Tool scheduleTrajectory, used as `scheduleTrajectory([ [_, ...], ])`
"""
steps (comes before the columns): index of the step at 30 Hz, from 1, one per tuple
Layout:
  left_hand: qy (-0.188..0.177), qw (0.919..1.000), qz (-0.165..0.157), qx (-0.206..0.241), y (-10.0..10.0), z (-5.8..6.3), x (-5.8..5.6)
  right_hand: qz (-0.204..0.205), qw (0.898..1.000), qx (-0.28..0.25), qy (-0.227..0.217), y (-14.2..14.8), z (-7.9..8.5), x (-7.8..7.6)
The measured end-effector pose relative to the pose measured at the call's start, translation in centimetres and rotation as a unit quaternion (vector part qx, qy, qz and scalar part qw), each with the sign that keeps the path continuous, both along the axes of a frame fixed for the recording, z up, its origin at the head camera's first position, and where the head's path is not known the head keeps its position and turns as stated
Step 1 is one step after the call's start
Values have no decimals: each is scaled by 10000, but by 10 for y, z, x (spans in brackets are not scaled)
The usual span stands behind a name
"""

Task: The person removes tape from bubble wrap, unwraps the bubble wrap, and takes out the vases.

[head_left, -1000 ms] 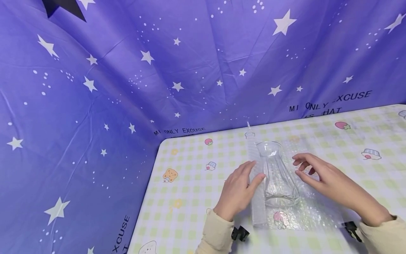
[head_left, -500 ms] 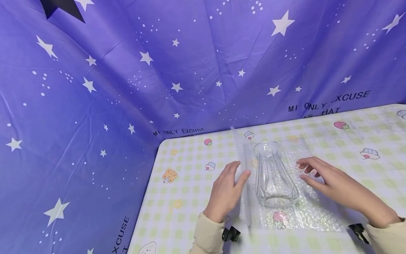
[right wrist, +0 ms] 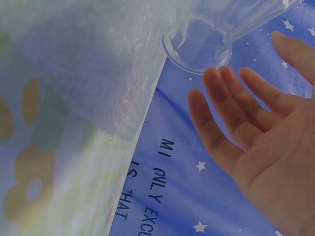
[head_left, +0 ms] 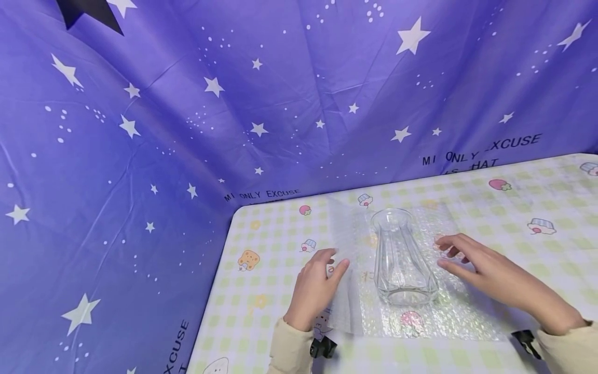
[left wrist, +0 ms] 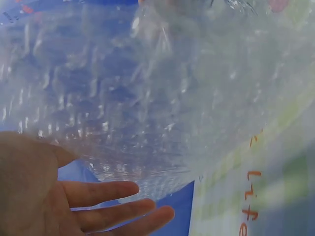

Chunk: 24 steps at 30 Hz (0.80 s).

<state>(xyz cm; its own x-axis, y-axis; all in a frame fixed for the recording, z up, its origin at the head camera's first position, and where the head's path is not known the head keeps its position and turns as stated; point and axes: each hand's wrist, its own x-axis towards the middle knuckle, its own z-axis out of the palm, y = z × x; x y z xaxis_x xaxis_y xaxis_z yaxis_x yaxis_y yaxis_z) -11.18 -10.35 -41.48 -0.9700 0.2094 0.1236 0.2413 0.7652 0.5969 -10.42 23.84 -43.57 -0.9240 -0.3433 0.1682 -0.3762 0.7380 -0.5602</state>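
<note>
The glass (head_left: 402,257) lay on its side on the bubble wrap (head_left: 420,311), near the table's (head_left: 261,291) back-left corner, mouth aimed at the backdrop (head_left: 187,130) and the wide base toward the person. The left hand (head_left: 315,288) sat at the wrap's left edge, fingers loose and straight, holding nothing as far as I could tell, though that flap stood a bit raised off the tablecloth beside it. The right hand (head_left: 486,272) was also relaxed and empty, fingertips on or just over the wrap right of the glass, not touching it.

My worry: nothing was steadying the glass. It's rounded and on slippery plastic, so a tug on the flap could probably roll it, and the left edge of the table wasn't far off.

The views differ a lot. The head view gave the whole layout. The left wrist view was basically just bubbles up close with the fingers (left wrist: 98,211) spread below, no glass to speak of. The right wrist view showed the glass's rim (right wrist: 197,46) clear of the open palm (right wrist: 275,162), which confirmed there was no grip.
</note>
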Motion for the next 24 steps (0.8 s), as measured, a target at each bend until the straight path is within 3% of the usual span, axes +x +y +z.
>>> scheduleTrajectory([
  [4,138,9999,48,-32,-8,-1,-1,7,10000,12,-72,3,-2,0],
  [14,94,9994,337,-53,-31,-7,-2,53,10000,9,53,7,-10,-2],
  [24,265,9958,743,-463,-45,-6,-2,-110,9999,100,-39,9,-11,-1],
])
